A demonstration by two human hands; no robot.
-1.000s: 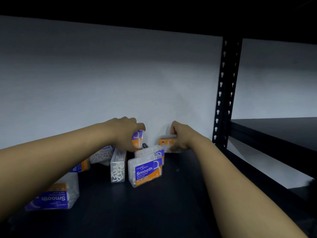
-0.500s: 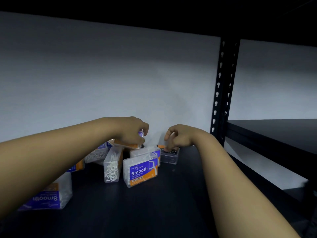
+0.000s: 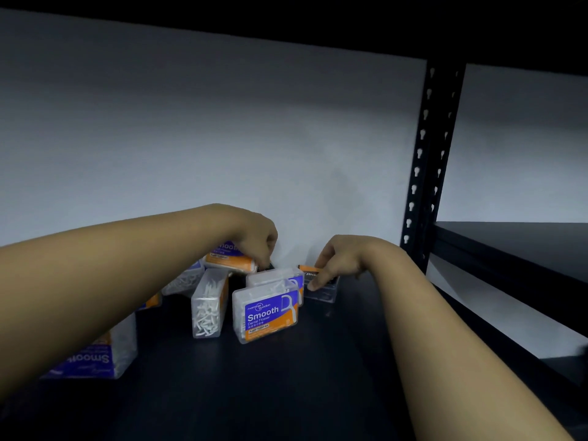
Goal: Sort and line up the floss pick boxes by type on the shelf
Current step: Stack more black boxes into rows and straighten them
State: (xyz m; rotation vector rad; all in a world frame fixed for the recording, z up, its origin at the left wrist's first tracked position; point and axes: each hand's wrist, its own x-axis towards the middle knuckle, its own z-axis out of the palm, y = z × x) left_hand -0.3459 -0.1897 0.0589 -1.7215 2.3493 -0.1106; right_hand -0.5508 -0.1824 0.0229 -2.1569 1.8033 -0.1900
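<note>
Several clear floss pick boxes with blue and orange "Smooth" labels crowd the back left of the dark shelf (image 3: 286, 383). One box (image 3: 265, 313) stands upright with its label facing me; a second stands close behind it. Another box (image 3: 208, 305) stands edge-on, showing white picks. My left hand (image 3: 254, 237) grips a tilted box (image 3: 227, 257) above the cluster. My right hand (image 3: 339, 261) rests its fingers on a darker box (image 3: 321, 289) with black contents and an orange strip, near the wall. A further box (image 3: 95, 358) lies at the left, its label upside down.
A white wall (image 3: 222, 138) closes the back. A black perforated upright post (image 3: 426, 173) stands to the right of my right hand, with a neighbouring dark shelf (image 3: 525, 246) beyond it. An upper shelf overhangs in shadow.
The dark box came down from the wall and now stands on the shelf under my right hand. My left hand tilted its box from upright to nearly flat over the cluster.
</note>
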